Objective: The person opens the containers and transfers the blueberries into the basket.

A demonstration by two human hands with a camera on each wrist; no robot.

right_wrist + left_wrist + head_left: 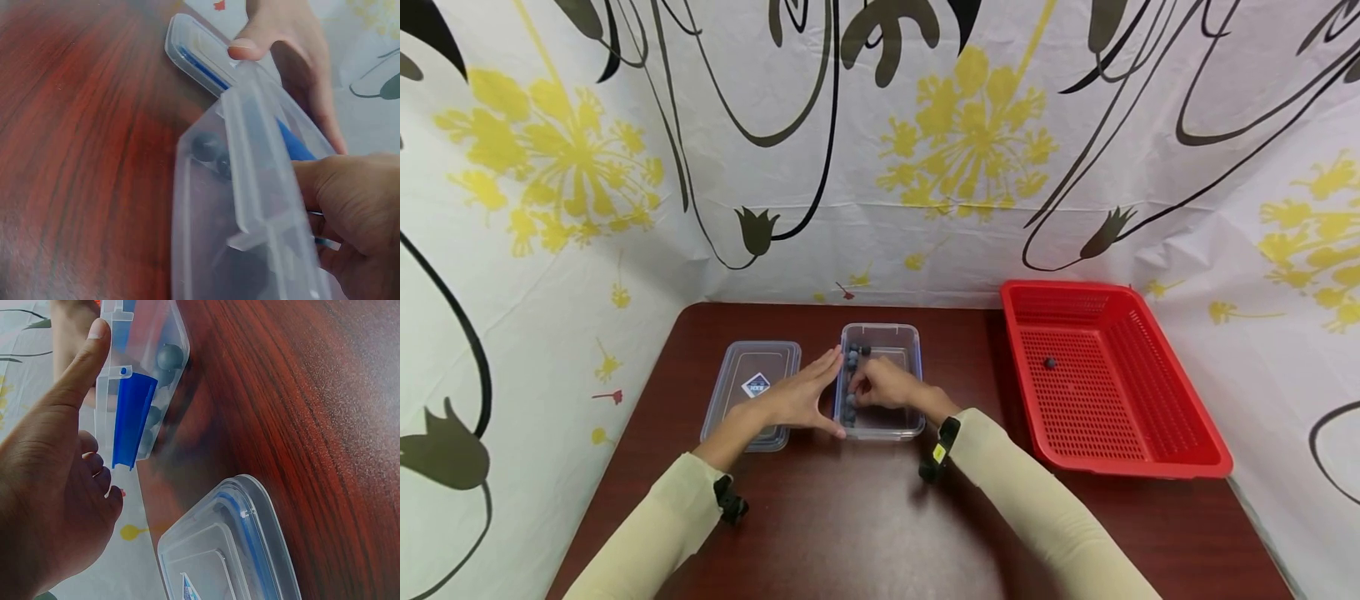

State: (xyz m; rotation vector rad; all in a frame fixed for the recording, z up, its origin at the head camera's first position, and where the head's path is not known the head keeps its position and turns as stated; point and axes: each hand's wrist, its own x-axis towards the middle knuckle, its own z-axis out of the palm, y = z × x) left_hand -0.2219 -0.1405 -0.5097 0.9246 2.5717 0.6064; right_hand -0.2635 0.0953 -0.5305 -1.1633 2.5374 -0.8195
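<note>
A clear plastic box (904, 342) stands mid-table with several dark blueberries (852, 360) lined along its left wall. My left hand (808, 393) lies flat against that wall from outside, fingers straight, its thumb (87, 350) on the box's rim (112, 372). My right hand (880, 387) reaches down inside the box, fingers curled over the berries; what they hold is hidden. The right wrist view shows the box wall (250, 187), berries (207, 147) behind it and my right hand (356, 206) at the rim.
The box's clear lid (751, 392) with a blue seal lies flat just left of my left hand. A red perforated basket (1150, 450) stands at the right with one blueberry (1049, 363) in it. Patterned curtains close in the dark wooden table (850, 517).
</note>
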